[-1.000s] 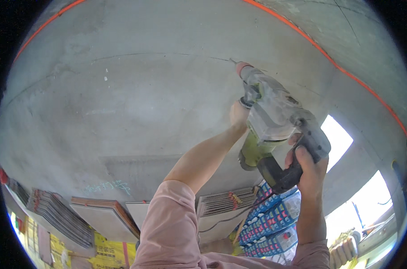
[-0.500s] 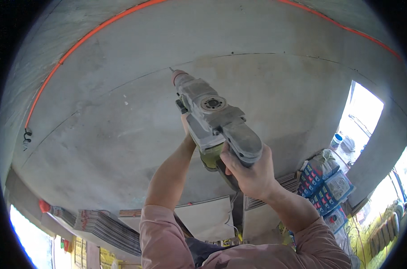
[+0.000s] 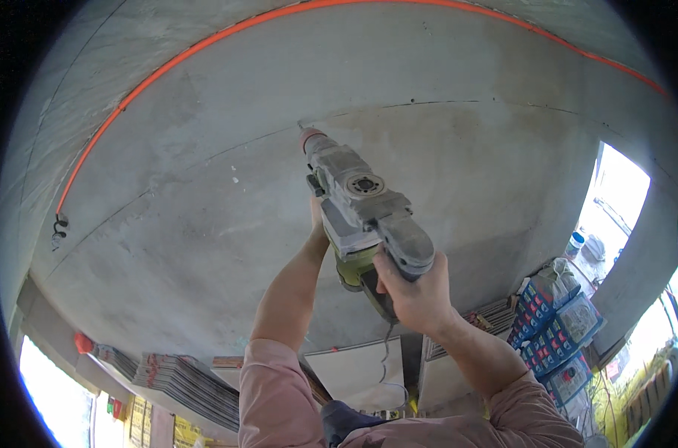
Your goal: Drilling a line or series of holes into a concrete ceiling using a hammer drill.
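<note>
No word or number legible. Blue bags (image 3: 529, 310), stacked at right: rows of small red and white printed marks along sides, pale panels with fine print on ends, too small and blurred to read. Yellow sheet (image 3: 139, 422), lower left: dark printed characters, unreadable at this size. Second yellow sheet (image 3: 188, 431) just beside: dark print too, cut by lower rim. Wall (image 3: 458, 172), near left sleeve (image 3: 279, 381): faint turquoise traces, mostly hidden, unreadable.
</note>
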The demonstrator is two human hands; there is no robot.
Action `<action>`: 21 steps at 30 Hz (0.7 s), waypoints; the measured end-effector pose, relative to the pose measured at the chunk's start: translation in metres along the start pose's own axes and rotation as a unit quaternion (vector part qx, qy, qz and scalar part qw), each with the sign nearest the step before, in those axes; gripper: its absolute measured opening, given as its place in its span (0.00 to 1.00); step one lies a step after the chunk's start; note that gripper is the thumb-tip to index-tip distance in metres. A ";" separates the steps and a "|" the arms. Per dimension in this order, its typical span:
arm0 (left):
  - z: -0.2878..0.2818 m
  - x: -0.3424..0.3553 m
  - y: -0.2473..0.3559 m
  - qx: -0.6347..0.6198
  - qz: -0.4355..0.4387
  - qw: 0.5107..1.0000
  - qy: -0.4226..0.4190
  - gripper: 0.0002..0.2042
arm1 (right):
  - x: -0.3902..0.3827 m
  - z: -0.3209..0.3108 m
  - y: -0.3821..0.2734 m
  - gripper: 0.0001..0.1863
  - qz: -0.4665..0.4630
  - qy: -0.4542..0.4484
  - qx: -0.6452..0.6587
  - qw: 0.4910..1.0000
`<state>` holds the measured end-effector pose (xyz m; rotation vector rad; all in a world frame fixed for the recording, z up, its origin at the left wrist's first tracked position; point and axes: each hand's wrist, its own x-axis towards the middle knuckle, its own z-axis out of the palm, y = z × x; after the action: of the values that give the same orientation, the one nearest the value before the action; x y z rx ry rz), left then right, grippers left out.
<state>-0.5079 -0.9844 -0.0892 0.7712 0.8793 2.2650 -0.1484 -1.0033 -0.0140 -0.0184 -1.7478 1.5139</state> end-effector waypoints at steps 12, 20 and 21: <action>0.002 -0.005 0.000 -0.025 -0.046 0.998 -0.042 0.14 | -0.006 0.037 -0.014 0.05 -0.079 0.031 -0.022 0.996; 0.012 0.005 0.008 -0.082 0.005 0.995 -0.058 0.13 | -0.013 0.085 -0.039 0.08 -0.059 0.086 -0.046 0.993; 0.019 0.007 0.012 -0.075 0.017 0.996 -0.046 0.13 | -0.011 0.091 -0.043 0.09 -0.077 0.095 -0.042 0.992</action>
<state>-0.5033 -0.9797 -0.0664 0.8196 0.6491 2.2761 -0.1727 -1.0959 0.0197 -0.0670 -1.6222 1.2843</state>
